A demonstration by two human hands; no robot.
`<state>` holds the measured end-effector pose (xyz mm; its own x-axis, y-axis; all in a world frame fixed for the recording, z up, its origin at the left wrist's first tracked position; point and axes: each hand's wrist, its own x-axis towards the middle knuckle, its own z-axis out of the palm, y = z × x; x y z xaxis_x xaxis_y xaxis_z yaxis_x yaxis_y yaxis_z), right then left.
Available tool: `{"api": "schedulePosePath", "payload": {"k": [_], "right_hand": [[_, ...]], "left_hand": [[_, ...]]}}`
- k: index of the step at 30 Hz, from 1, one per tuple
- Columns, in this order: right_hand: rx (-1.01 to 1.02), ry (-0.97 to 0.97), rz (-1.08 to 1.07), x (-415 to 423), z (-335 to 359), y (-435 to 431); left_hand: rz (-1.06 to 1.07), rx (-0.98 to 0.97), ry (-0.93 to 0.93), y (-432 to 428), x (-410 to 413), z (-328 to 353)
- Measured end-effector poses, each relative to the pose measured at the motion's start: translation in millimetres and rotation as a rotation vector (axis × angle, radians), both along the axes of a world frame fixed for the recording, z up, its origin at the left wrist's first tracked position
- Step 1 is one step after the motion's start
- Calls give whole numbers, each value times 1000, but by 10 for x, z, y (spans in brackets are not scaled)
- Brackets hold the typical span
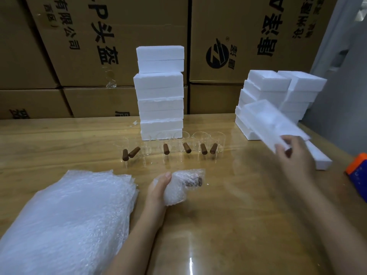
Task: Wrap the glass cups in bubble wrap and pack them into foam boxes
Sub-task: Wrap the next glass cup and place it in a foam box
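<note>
A big pile of bubble wrap (65, 219) lies at the near left, running off the left and near edges of the picture. Its right edge is just beside the left arm. The left hand (158, 188) is closed around a wrapped cup (183, 186), held low over the table (228, 225). A brown handle shows through the wrap on the right side.

Farther back, six bare cups (179, 143) stand in a row across the middle of the table. They are clear glass with brown handles pointing near. The two on the left are hard to see. Behind the row is a tall stack (160, 92) of closed white foam boxes. The middle cups stand just in front of its bottom box.

The near middle of the table, between the two arms, is bare and shiny, with lots of room.

On the right, the right hand (294, 153) grips a foam box (272, 124) by its near end. The box is tilted and blurry, up off the table. Behind it are piles (278, 90) of open foam boxes near the far right corner. A flat foam piece (321, 158) lies by the table's right edge. An orange and blue thing (357, 171) sits at the far right, cut off by the picture edge.

Brown cartons (79, 56) fill the wall behind the table.
</note>
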<state>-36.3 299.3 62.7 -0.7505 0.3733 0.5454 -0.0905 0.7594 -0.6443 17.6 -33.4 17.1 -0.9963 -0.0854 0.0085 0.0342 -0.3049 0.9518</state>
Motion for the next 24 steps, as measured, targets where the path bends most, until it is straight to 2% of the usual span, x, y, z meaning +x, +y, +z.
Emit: {"api": "schedulePosePath", "payload": {"k": [4,6,8,10,13,15,18,20,22,24], "right_hand": [[136,-64,449,325,-230,-546],[237,-185,656,432,-331,-673],[300,-320,765,501,-372,-716],[321,-415,800,536,-358,-717],[336,-434,799,566,-294,-714],[274,-327,737,591,-214,-754],[39,-186,711,640,-12,-939],[-65,-292,789,664,100,-1102],[-85,-409,863,670,139,-1269],[-92,-430,880,663,123,-1430]], "left_hand": [[272,-305,140,11,99,74],[373,-322,174,24,144,100],[425,-289,175,19,148,114],[435,-285,166,15,149,109],[385,-282,171,20,164,121],[321,-298,171,28,165,133],[235,-387,197,44,171,126],[202,-461,229,88,189,126],[189,-495,257,148,211,156],[191,-509,305,202,228,188]]}}
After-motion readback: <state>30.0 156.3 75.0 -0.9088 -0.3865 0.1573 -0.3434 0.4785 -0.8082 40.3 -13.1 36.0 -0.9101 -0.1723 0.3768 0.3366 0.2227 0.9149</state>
